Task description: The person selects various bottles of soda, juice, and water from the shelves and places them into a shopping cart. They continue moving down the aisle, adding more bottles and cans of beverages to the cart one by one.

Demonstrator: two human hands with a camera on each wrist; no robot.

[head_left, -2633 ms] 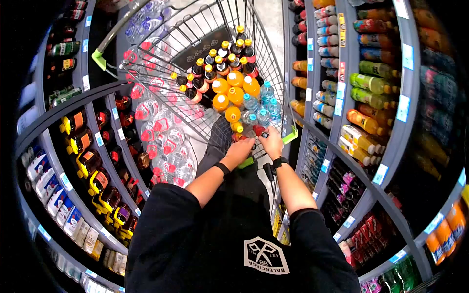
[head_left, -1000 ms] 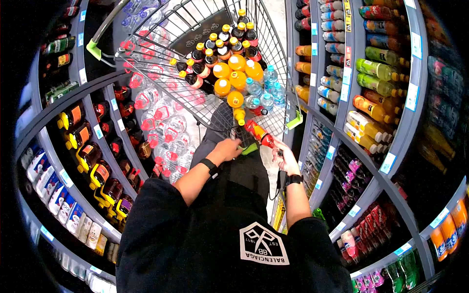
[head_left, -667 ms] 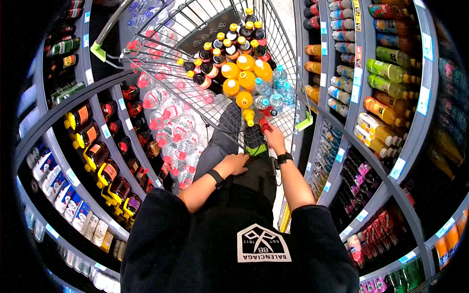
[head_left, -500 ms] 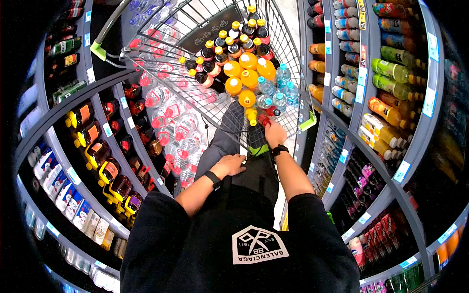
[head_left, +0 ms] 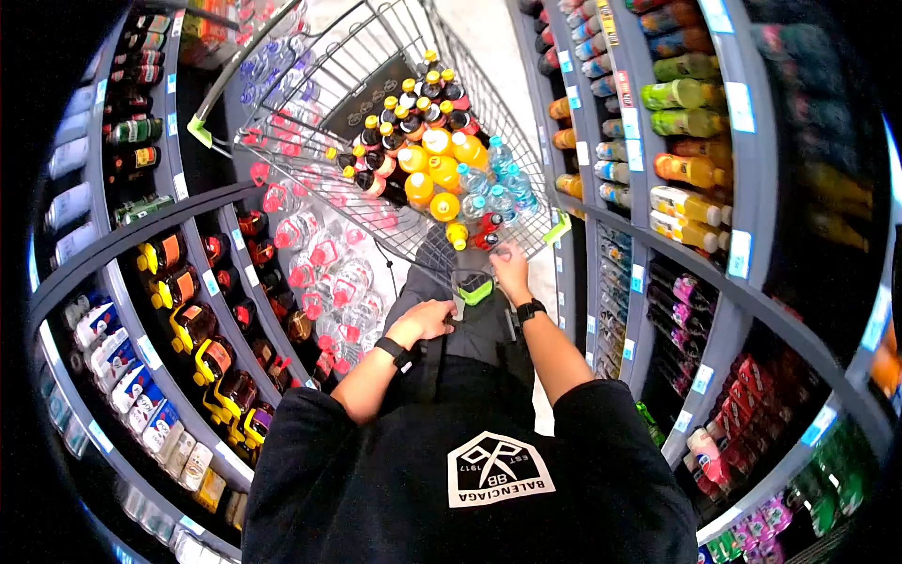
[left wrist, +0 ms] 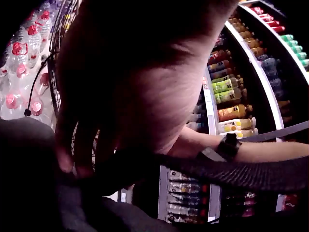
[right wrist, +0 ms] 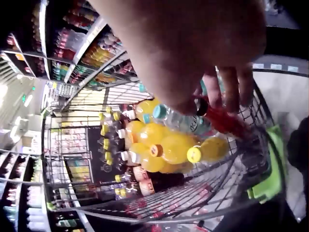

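A wire shopping cart (head_left: 338, 202) holds dark bottles with yellow caps (head_left: 413, 122), orange bottles (head_left: 442, 169), clear bottles with blue caps (head_left: 498, 193) and small red bottles (head_left: 489, 226) at its near end. My right hand (head_left: 512, 274) is over that end, its fingers relaxed beside the red bottles. In the right wrist view, a blurred red bottle (right wrist: 224, 121) with a black cap lies by the thumb and fingers (right wrist: 231, 92); contact is unclear. My left hand (head_left: 425, 321), fingers loosely extended, rests on the dark trousers (left wrist: 24, 145) with nothing visible in it.
Shelves of bottled drinks (head_left: 686, 174) run along the right. On the left, shelves hold large dark bottles with yellow handles (head_left: 193, 320) and white packs (head_left: 113, 362). Clear jugs with red caps (head_left: 329, 282) stand on the floor left of the cart.
A red bottle has gone from the right hand's hold to the cart's near end. The left hand has moved from that end to the trousers. The view has shifted.
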